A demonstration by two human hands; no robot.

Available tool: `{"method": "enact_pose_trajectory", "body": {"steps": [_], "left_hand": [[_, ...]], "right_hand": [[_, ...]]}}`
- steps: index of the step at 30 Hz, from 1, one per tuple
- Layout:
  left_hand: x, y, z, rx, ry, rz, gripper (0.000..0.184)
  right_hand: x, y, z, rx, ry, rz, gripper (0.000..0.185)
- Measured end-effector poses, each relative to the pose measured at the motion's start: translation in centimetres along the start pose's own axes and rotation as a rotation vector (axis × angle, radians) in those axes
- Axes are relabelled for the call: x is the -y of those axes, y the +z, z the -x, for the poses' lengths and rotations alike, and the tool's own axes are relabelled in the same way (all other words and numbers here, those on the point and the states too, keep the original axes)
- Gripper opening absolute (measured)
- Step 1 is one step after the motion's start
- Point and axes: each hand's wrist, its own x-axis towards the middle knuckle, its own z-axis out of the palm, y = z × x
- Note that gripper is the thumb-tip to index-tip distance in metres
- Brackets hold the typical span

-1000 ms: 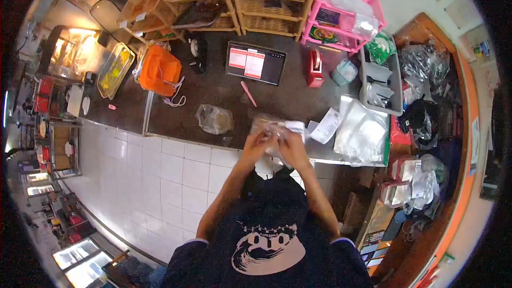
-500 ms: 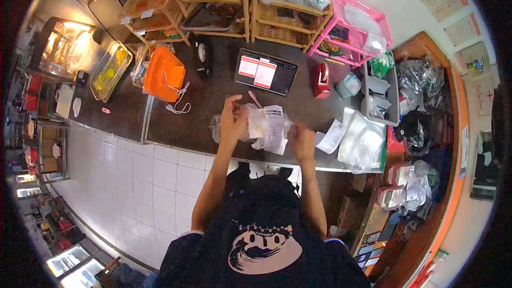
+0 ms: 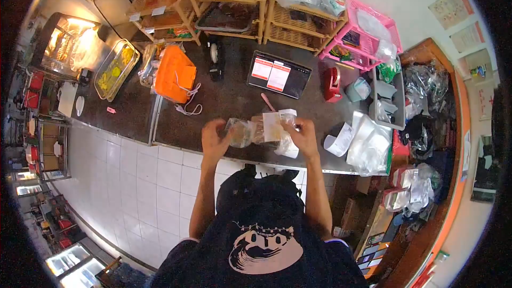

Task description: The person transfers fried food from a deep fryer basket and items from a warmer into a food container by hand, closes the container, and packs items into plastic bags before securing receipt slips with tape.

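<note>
Low over the front edge of the counter, a clear plastic bag (image 3: 240,133) is stretched between my two hands. My left hand (image 3: 214,137) pinches its left end with curled fingers. At the other end, my right hand (image 3: 303,136) closes on the bag beside a pale, flat packet (image 3: 271,127) that seems to be inside it. A white paper slip (image 3: 288,149) shows beneath the bag by my right hand; whether it is attached cannot be made out.
A tablet (image 3: 279,74) and a pink pen-like stick (image 3: 268,102) lie behind my hands. To the right are a curled receipt (image 3: 340,140), stacked clear bags (image 3: 369,146), a red tape dispenser (image 3: 332,85) and a grey bin (image 3: 388,104). An orange basket (image 3: 174,74) stands left.
My left hand has come down from its raised position and now draws the bag leftward. My right hand has closed in on the packet, and the printed slip is now mostly covered. The view has shifted slightly.
</note>
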Motion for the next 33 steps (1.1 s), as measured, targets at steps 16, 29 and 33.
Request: {"method": "enact_pose_trajectory", "body": {"steps": [16, 29, 33], "left_hand": [[0.3, 6.3, 2.4, 0.201, -0.087, 0.5, 0.034], [-11.4, -4.2, 0.1, 0.165, -0.153, 0.554, 0.01], [-14.5, -5.1, -1.6, 0.262, 0.014, 0.51, 0.012]], "right_hand": [[0.2, 8.2, 0.2, 0.151, 0.087, -0.03, 0.039], [15.5, 0.1, 3.9, -0.122, -0.087, 0.139, 0.02], [16.8, 0.1, 4.4, -0.025, -0.196, 0.117, 0.025]]}}
